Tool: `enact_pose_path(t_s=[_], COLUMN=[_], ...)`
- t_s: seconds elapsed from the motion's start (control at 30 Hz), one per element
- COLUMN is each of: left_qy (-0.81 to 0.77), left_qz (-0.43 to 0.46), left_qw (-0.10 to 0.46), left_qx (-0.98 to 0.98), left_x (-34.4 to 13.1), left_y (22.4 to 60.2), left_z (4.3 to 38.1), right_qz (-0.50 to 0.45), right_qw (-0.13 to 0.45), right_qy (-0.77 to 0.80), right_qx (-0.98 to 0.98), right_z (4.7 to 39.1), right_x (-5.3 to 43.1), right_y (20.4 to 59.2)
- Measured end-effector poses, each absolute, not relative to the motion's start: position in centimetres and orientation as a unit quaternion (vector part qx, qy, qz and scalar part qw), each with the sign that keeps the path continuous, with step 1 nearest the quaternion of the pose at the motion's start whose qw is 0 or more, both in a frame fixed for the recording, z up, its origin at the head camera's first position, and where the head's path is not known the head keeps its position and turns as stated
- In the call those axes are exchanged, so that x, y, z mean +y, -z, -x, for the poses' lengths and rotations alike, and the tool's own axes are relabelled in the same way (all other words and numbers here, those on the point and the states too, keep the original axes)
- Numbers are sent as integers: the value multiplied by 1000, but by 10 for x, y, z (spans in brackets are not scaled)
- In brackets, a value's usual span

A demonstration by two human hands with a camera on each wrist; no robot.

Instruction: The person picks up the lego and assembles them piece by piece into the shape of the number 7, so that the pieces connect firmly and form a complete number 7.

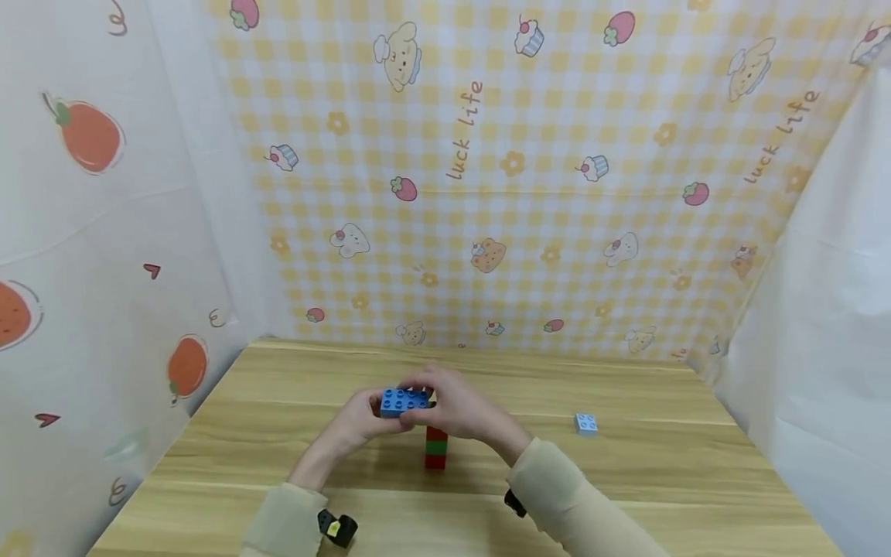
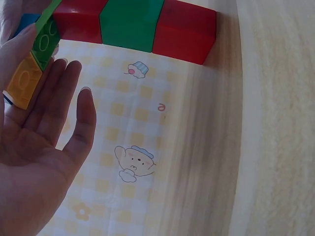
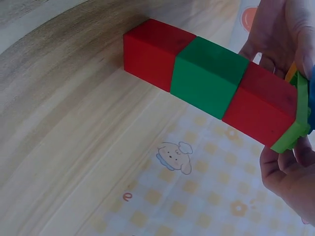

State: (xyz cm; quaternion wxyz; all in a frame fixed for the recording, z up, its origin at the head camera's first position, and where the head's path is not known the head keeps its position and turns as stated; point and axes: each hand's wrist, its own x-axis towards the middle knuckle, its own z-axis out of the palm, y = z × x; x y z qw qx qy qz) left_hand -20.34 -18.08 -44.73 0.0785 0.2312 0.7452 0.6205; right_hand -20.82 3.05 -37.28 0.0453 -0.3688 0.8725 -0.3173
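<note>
Both hands are at the top of an upright block stack, around a blue eight-stud brick [image 1: 404, 403]. My left hand [image 1: 358, 420] grips the blue brick's left end; in the left wrist view its thumb lies by an orange brick [image 2: 23, 81] beneath. My right hand [image 1: 448, 404] grips the right end between thumb and fingers. Under the blue brick is a light green piece [image 3: 293, 129], resting on the column of a red block [image 3: 261, 104], a green block [image 3: 209, 73] and another red block [image 3: 155, 51]. The fingers partly cover the upper bricks.
A small light blue four-stud brick [image 1: 585, 423] lies on the wooden table [image 1: 647, 480] to the right of the stack. Behind the table hangs a yellow checked cloth [image 1: 515, 209], with white cloth at both sides.
</note>
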Motion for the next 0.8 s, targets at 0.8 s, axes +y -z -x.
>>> enact_pose_path(t_s=[0.8], left_qy=[-624], left_qz=[-227], left_qw=[89], left_qx=[743], left_x=[-181], left_y=[446], left_z=[203], right_qz=[420], right_qw=[-113], right_qy=[358], right_qx=[826], right_z=[197], right_x=[49], right_y=[407])
